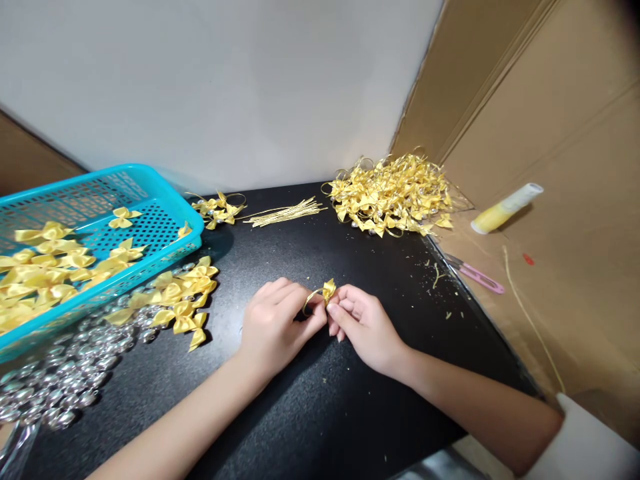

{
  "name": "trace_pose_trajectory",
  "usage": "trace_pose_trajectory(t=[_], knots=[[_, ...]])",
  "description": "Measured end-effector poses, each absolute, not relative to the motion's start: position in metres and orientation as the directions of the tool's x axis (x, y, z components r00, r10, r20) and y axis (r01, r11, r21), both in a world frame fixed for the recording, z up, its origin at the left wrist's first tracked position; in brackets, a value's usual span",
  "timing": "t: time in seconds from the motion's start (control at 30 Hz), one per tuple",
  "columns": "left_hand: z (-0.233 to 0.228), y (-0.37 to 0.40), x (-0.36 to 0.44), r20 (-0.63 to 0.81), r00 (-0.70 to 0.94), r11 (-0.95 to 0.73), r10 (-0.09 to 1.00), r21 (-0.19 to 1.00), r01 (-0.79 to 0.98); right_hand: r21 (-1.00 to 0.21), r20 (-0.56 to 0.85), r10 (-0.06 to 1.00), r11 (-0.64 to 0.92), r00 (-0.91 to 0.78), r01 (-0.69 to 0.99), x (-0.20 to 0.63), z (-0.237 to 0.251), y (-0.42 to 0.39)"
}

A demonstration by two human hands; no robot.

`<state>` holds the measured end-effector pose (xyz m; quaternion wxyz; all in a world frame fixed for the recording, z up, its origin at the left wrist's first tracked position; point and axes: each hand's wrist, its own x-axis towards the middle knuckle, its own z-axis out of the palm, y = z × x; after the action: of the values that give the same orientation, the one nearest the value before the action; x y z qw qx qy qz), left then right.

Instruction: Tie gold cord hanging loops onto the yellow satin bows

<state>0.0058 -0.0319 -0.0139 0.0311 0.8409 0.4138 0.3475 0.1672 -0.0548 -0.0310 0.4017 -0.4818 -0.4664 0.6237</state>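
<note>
Pinched between fingertips of left hand [277,323] and right hand [363,323] mid-table: bow [329,290], probably light, soft, crushable, best gripped at its knot, with thin springy gold loop

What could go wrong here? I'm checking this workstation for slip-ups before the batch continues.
The small yellow bow is pinched only between the fingers of the left hand and right hand, so it might slip loose. The silver beads lie loose near the table edge and could roll off. The pink snips lie close to the right forearm, which might knock them.
</note>
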Motion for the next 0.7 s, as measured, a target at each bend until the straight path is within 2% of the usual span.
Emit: trace_pose_trajectory(t=[0.17,0.33,0.43,0.53,0.6,0.7], knots=[[-0.0147,-0.0335,0.0077,0.553,0.393,-0.643,0.735,0.384,0.662,-0.969,-0.220,0.954,-0.238,-0.202,-0.069,0.1667,-0.0302,-0.0545],[-0.0126,-0.0352,0.0092,0.462,0.306,-0.547,0.833,0.595,0.589,-0.974,-0.203,0.965,-0.217,-0.168,-0.068,0.1673,-0.0310,-0.0537],[-0.0120,-0.0352,0.0111,0.323,0.247,-0.405,0.914,0.781,0.476,-0.982,-0.167,0.975,-0.178,-0.146,-0.059,0.1686,-0.0318,-0.0527],[-0.0126,-0.0338,0.0133,0.131,0.233,-0.193,0.964,0.944,0.268,-0.988,-0.143,0.982,-0.150,-0.126,-0.047,0.1701,-0.0320,-0.0515],[-0.0133,-0.0324,0.0144,0.039,0.232,-0.072,0.972,0.988,0.137,-0.990,-0.130,0.985,-0.135,-0.113,-0.034,0.1707,-0.0320,-0.0509],[-0.0137,-0.0309,0.0150,-0.060,0.229,0.055,0.972,0.998,0.029,-0.993,-0.116,0.988,-0.119,-0.099,-0.025,0.1707,-0.0322,-0.0506]])
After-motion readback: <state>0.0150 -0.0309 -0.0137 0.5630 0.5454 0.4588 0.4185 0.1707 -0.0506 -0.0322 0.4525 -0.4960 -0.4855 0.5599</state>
